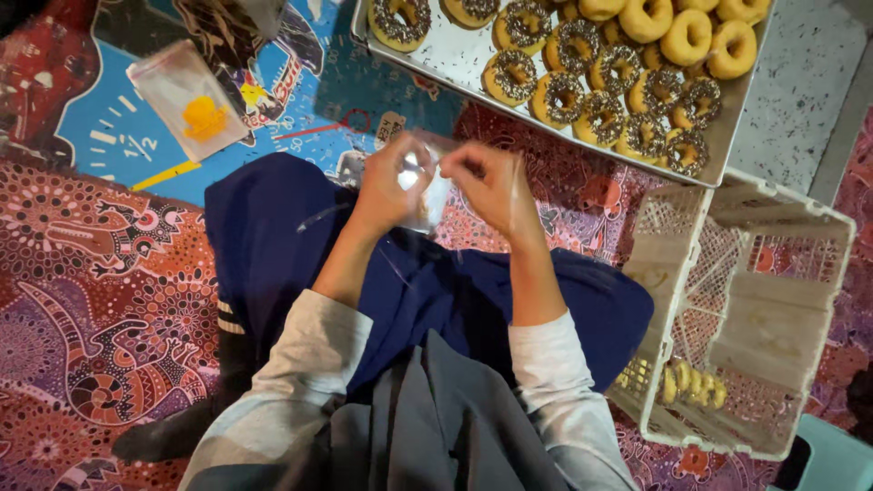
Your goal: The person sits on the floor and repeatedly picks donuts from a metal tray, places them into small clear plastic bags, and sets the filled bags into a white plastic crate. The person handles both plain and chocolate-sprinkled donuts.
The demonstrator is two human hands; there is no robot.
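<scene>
Clear bag point(426, 195) (blurred) between hands point(446, 186)

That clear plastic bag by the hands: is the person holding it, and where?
Yes. Both hands, left hand and right hand, pinch the clear plastic bag at its upper edge.

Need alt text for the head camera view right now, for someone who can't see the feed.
Seen from above, a seated person's left hand and right hand together hold a small clear plastic bag over their lap. A metal tray of sprinkled and plain doughnuts lies ahead on a patterned mat, a white plastic crate at right.
</scene>
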